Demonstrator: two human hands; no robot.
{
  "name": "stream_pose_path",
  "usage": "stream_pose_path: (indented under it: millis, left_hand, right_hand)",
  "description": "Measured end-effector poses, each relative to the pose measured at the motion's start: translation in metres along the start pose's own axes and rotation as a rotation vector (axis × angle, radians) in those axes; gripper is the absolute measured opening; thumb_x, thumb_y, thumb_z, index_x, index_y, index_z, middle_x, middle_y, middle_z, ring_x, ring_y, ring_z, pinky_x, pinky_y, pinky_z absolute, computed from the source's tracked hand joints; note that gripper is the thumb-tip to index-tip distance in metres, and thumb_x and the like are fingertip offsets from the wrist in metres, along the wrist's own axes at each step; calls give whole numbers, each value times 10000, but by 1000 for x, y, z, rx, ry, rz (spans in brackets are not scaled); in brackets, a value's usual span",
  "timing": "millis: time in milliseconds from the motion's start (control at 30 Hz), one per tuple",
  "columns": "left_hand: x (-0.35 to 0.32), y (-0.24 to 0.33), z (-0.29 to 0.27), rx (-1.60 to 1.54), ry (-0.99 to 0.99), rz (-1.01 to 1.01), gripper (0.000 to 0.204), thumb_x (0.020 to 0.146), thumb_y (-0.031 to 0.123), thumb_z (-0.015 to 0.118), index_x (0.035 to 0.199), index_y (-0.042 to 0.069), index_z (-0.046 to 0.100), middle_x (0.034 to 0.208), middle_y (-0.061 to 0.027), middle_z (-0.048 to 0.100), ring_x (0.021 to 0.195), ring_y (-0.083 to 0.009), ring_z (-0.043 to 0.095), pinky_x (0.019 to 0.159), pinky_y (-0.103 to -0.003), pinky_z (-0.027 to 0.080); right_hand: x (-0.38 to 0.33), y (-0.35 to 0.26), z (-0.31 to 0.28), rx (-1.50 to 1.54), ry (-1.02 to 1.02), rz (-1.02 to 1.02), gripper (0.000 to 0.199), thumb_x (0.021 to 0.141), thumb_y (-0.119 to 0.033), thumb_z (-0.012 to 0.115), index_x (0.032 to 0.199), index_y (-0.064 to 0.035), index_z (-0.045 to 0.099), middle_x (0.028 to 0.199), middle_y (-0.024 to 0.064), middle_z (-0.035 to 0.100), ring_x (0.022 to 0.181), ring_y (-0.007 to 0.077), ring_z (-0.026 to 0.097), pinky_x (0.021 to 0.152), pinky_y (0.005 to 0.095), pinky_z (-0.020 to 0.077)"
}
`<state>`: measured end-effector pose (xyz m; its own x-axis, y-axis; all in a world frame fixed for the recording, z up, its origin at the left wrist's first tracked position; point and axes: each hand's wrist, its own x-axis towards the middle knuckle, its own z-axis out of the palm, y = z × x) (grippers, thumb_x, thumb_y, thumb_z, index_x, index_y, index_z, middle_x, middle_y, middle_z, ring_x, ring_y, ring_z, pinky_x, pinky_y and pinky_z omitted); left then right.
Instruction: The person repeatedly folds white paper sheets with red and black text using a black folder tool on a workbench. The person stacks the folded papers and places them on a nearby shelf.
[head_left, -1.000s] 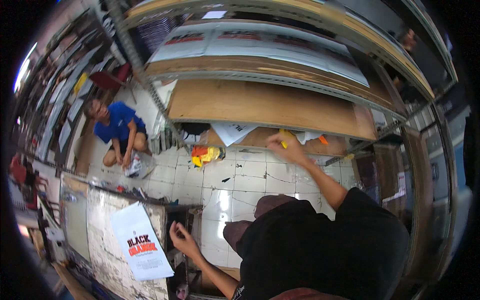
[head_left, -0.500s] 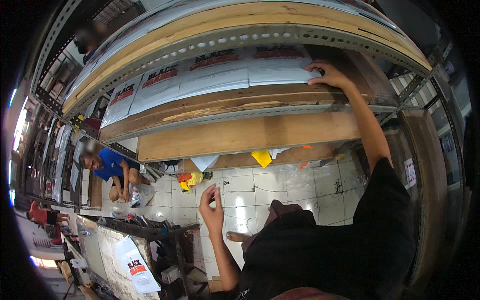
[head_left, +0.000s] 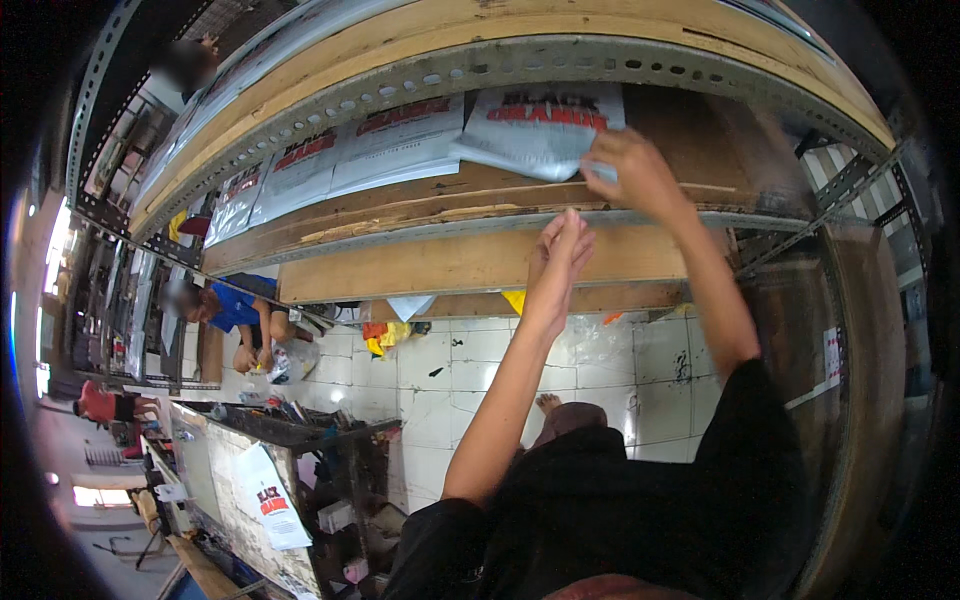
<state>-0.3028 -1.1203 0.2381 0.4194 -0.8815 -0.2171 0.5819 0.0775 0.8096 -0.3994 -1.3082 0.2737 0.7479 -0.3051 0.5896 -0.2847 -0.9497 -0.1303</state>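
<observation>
My right hand (head_left: 635, 175), blurred by motion, grips the near right corner of a white plastic bag (head_left: 530, 135) with black and red print. The bag's front edge is lifted and curls up off the wooden shelf (head_left: 690, 150). Just in front of the metal shelf rail, below the bag, my left hand (head_left: 562, 255) is raised with loosely bent fingers and nothing visible in it. Left of the lifted bag, similar printed bags (head_left: 395, 150) lie side by side along the shelf.
An upper shelf (head_left: 500, 25) with a perforated metal rail crosses above. Lower boards (head_left: 480, 262) run beneath. A person in blue (head_left: 235, 308) squats at left beside clear plastic. Another printed bag (head_left: 272, 500) lies on a worn bench (head_left: 215, 480). A metal upright (head_left: 850, 195) stands at right.
My right hand has pulled the bag's near edge up and shifted the bag leftward in view. My left hand has risen from above the floor to the shelf's front edge.
</observation>
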Motion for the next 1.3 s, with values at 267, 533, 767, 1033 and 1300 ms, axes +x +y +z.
stream_pose_path:
  millis: [267, 533, 767, 1033, 1300]
  left_hand:
    - [-20, -19, -13, -209, 235, -21, 456, 957, 123, 654, 1351, -36, 487, 1281, -116, 595, 1213, -209, 568, 1040, -351, 441]
    - [-79, -4, -88, 25, 218, -61, 480, 969, 222, 665, 1306, -94, 537, 1233, -145, 638, 1124, -191, 601, 953, -303, 464]
    - [-140, 35, -145, 224, 271, -126, 437, 965, 223, 670, 1264, -83, 578, 1147, -136, 685, 1035, -160, 640, 883, -324, 524]
    - [-284, 17, -371, 112, 667, -61, 511, 941, 176, 652, 1385, -18, 491, 1216, -118, 650, 1075, -185, 629, 951, -325, 503]
    - [-537, 92, -603, -21, 1214, 319, 461, 911, 122, 666, 1329, -20, 535, 1134, -107, 678, 968, -171, 658, 879, -304, 519]
  right_hand:
    - [-119, -127, -11, 364, 419, 725, 362, 883, -276, 717, 1149, -31, 700, 1079, 103, 636, 951, 234, 599, 862, 393, 492]
    - [-126, -102, 4, 1601, 576, 1057, 565, 1040, -401, 509, 1370, 56, 469, 1342, 201, 554, 1236, 249, 566, 1069, 362, 462]
    - [-63, -150, 1, 1347, 605, 1198, 383, 988, -213, 584, 1205, 103, 597, 1171, 161, 629, 1015, 240, 636, 912, 369, 504]
    - [-33, -330, 185, 1385, -125, 1234, 333, 874, -8, 645, 1198, 37, 579, 1164, 114, 638, 970, 197, 643, 824, 324, 533]
    - [48, -722, 340, 1916, -719, 736, 493, 865, 56, 612, 1339, 40, 478, 1272, 123, 596, 1157, 245, 586, 1036, 376, 444]
